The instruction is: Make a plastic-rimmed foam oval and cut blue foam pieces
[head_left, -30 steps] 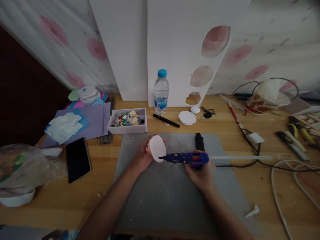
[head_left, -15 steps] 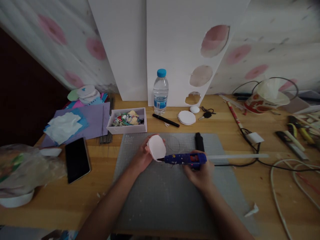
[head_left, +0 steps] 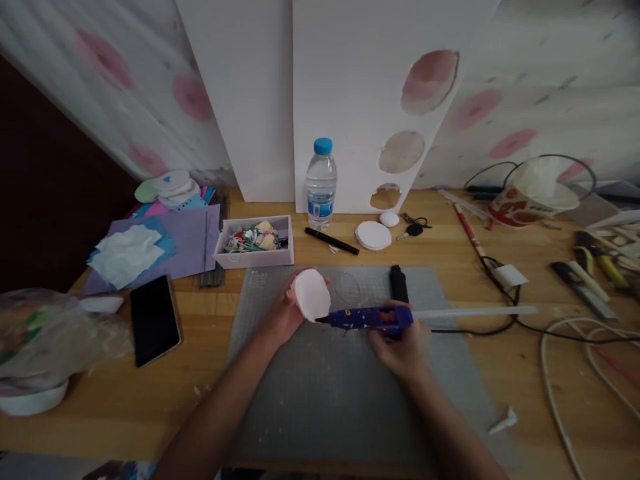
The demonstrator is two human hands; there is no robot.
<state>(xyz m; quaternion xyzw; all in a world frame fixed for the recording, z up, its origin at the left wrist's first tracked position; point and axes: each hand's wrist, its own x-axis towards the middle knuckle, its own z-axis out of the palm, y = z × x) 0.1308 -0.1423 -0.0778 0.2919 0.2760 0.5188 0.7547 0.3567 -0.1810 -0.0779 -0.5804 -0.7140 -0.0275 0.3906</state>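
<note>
Left hand (head_left: 283, 313) up over the far left part of the grey mat (head_left: 320, 393), fingers wrapped round the rim of a white foam disc (head_left: 311, 295), face tilted toward the camera. Right hand (head_left: 403, 347) clenched on the grip of a blue glue gun (head_left: 373, 318), nozzle pointing left and touching the disc's lower right edge. Clear glue stick (head_left: 475, 311) poking out the back, cord trailing right across the wooden table (head_left: 150, 400).

Disc looks light and stiff but easy to dent or snap, so best held by the rim with a gentle pinch, well clear of the hot nozzle and fresh glue. Gun looks solid, best gripped at the handle.

Farther back: stack of white discs (head_left: 373, 235), black marker (head_left: 332, 241), water bottle (head_left: 321, 176), small box of scraps (head_left: 255, 241). Phone (head_left: 155, 319) lying off to the left.
</note>
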